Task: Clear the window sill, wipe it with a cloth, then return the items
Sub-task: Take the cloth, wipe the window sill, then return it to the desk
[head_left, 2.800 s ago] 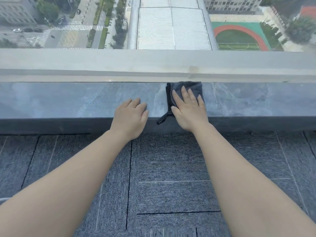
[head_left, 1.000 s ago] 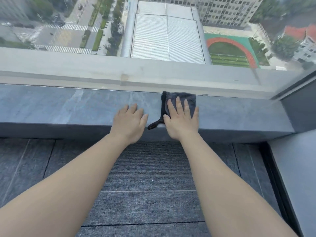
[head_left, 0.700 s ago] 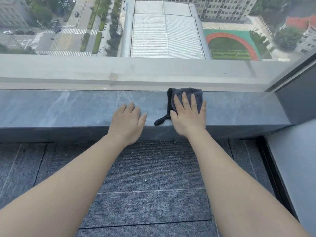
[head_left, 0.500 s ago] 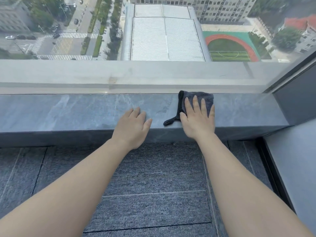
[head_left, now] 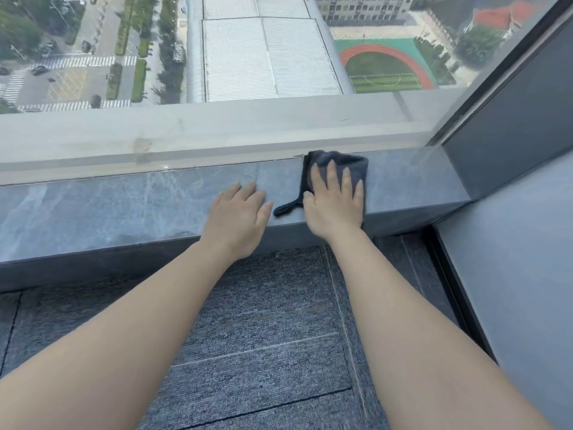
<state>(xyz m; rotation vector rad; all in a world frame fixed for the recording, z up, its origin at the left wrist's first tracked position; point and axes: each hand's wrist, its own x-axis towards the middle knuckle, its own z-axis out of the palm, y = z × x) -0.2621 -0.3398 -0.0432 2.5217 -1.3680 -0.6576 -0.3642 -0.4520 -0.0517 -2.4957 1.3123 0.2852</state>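
Observation:
A dark grey cloth with a small hanging loop lies flat on the grey marbled window sill, close to the glass. My right hand presses down on the cloth with its fingers spread. My left hand rests flat on the bare sill just left of the cloth, fingers apart, holding nothing. No other items stand on the visible sill.
The window glass rises behind the sill. A dark window frame and a grey wall close the sill off at the right. Grey carpet tiles cover the floor below.
My right hand has slid the cloth to the right along the sill, toward the wall corner. My left hand has followed it rightward.

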